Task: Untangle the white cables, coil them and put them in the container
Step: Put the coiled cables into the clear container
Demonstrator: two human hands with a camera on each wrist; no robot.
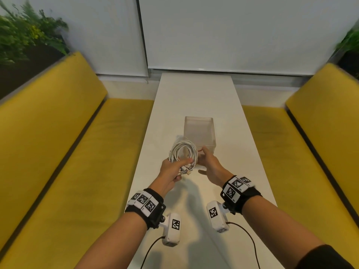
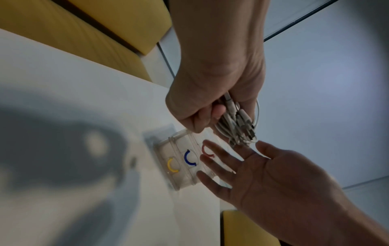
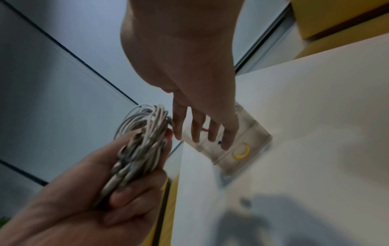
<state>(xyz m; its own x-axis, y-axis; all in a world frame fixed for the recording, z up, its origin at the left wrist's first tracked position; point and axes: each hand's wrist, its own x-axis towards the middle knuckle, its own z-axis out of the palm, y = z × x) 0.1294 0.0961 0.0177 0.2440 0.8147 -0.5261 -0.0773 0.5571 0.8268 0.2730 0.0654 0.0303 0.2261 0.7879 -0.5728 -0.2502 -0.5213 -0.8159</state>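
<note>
Holding our left hand (image 1: 172, 169) up over the desk (image 1: 196, 94), we curl its fingers round the bottom of the coiled white cables (image 1: 183, 154), so the bundle stands as an upright loop above the fist. Our right hand (image 1: 208, 163) is beside it with fingers straight and spread, gripping nothing; its fingertips reach toward the coil's right edge, and whether they touch it we cannot tell.

The cables are thin, smooth and round in section, wound into many overlapping turns. Their plug ends (image 1: 187, 171) stick out below the left fist, one of them a metal plug. In the left wrist view those ends (image 2: 242, 126) hang in a bunch between the two hands.

The container (image 1: 200, 133) is a clear plastic box with a rectangular open top, standing on the smooth white desk just beyond the hands. On its near wall the left wrist view shows three curved marks: yellow (image 2: 171, 165), blue (image 2: 188, 158) and red (image 2: 206, 150). The coil is held in the air in front of this box, near its left corner, not inside it.

Yellow cushioned benches (image 1: 68, 142) run along both sides of the desk.
</note>
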